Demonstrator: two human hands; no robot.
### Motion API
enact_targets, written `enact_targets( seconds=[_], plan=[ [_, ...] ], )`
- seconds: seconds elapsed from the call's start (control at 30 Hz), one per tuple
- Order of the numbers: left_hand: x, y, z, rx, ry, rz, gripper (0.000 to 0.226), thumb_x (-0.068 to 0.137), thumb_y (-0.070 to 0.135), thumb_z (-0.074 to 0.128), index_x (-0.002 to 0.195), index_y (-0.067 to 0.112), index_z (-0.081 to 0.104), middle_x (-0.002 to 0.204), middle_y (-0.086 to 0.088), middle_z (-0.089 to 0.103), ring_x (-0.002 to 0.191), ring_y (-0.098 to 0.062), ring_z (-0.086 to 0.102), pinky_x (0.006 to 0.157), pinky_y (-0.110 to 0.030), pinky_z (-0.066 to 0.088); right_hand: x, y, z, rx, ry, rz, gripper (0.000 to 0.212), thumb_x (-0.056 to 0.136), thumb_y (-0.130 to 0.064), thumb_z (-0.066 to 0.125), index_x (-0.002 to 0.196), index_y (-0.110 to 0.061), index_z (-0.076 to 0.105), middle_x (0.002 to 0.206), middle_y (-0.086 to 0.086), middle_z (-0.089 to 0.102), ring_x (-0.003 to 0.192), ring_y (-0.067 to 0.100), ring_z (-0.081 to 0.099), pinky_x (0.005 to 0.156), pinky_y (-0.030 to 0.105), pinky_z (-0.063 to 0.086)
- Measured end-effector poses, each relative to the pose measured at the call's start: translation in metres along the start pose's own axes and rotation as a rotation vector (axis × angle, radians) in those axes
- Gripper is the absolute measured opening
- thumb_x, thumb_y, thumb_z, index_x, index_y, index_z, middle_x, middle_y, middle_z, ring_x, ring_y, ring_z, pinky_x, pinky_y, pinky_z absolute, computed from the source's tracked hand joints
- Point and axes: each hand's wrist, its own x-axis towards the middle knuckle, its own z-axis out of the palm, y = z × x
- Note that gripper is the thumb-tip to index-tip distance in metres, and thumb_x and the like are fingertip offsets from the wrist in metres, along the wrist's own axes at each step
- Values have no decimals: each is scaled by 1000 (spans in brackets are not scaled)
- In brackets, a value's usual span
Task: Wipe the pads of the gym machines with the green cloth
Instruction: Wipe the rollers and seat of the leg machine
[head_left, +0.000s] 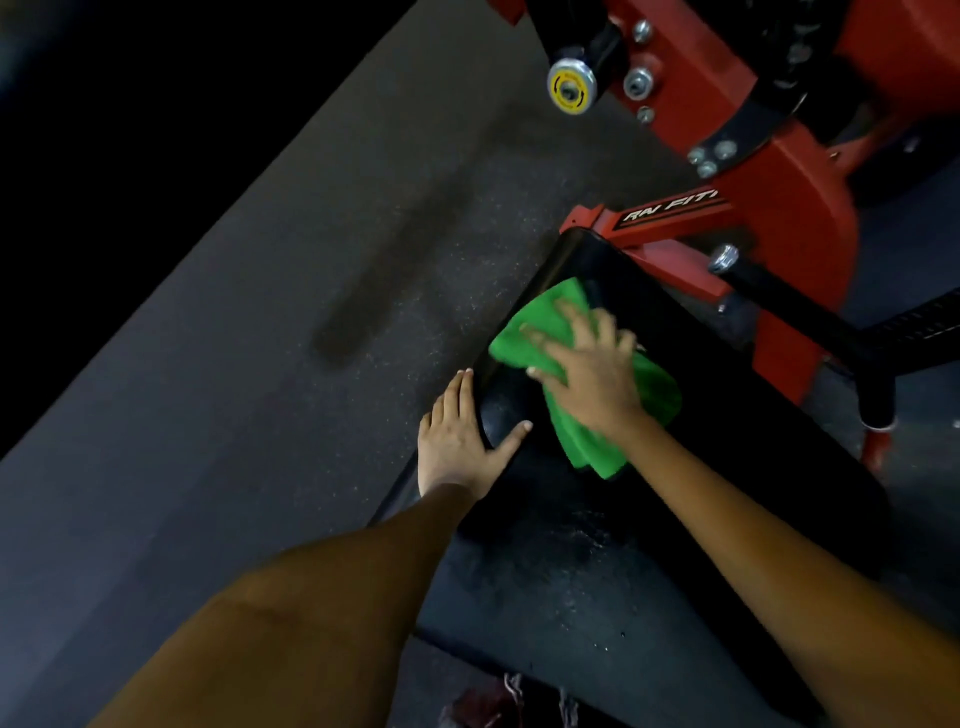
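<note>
On black pad (675, 415): right hand (592, 374) flat, fingers spread, pressing green cloth (524, 332); soft, light, bunches easily. Left hand (457, 441) open, bracing pad edge.

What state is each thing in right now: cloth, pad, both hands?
green cloth: crumpled, flat on the pad under the right hand.
black pad: partly covered by cloth.
right hand: fingers spread, pressing the cloth.
left hand: open, resting on the pad's edge.
</note>
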Motion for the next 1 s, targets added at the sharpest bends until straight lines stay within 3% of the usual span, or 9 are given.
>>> enact_targets(
  seconds=[0.07, 0.13, 0.3, 0.5, 0.67, 0.73, 0.87, 0.93, 1.0],
  plan=[
    [1, -1, 0, -15, 0, 3, 102, 73, 83, 20, 150, 16, 20, 155, 0, 25, 139, -19, 29, 110, -37, 30, -7, -4, 3, -55, -34, -293, 54, 86, -50, 57, 138, -45, 42, 152, 5, 32, 130, 39, 35, 94, 54, 33],
    [1, 0, -1, -15, -6, 2, 102, 73, 83, 20, 150, 16, 18, 155, -1, 24, 139, -20, 29, 110, -37, 29, 5, 10, -1, -103, -65, -326, 54, 88, -51, 54, 140, -46, 38, 154, 3, 29, 132, 38, 33, 96, 53, 33],
    [1, 1, -2, -4, -10, -1, 100, 75, 81, 21, 151, 15, 12, 156, -2, 22, 139, -20, 28, 111, -36, 27, 33, 25, -11, 51, 9, 251, 52, 89, -52, 52, 139, -43, 41, 154, 5, 24, 131, 37, 27, 98, 50, 29],
    [2, 2, -1, -18, -6, -2, 97, 79, 77, 34, 151, 14, 14, 156, -2, 22, 140, -20, 27, 111, -35, 26, 17, 19, -1, -106, -75, -351, 53, 87, -57, 52, 137, -46, 42, 151, 4, 35, 128, 39, 37, 94, 55, 35],
    [1, 2, -1, -9, -10, -9, 102, 73, 82, 18, 151, 16, 11, 156, -1, 21, 140, -19, 27, 111, -35, 26, 53, 48, -13, 88, 6, 236, 52, 86, -49, 59, 136, -45, 45, 153, 1, 28, 130, 35, 29, 99, 49, 31],
    [1, 1, -1, -2, -17, -12, 102, 73, 82, 17, 151, 16, 12, 156, -1, 21, 140, -19, 27, 111, -36, 27, 48, 27, -10, 7, -1, 176, 52, 87, -52, 57, 137, -45, 44, 154, 2, 25, 132, 36, 27, 99, 49, 28],
    [3, 2, -1, 2, -8, -15, 102, 73, 82, 18, 151, 16, 16, 155, -1, 25, 138, -20, 30, 109, -37, 30, 36, 14, -10, -92, -110, -287, 52, 89, -55, 51, 139, -46, 39, 156, 1, 24, 136, 36, 25, 102, 51, 25],
    [2, 2, -1, -3, 3, -18, 102, 73, 82, 19, 150, 16, 16, 154, -1, 26, 137, -20, 31, 109, -36, 30, 48, 31, -15, -83, -110, -193, 52, 90, -54, 51, 140, -45, 39, 156, 0, 24, 136, 34, 24, 103, 50, 25],
    [2, 1, -1, -5, 3, -15, 101, 74, 82, 19, 151, 16, 15, 154, -2, 26, 138, -20, 31, 110, -36, 29, 62, 47, -19, 26, -64, 145, 53, 90, -52, 52, 140, -43, 39, 155, 1, 23, 135, 34, 24, 104, 51, 25]
  ],
)
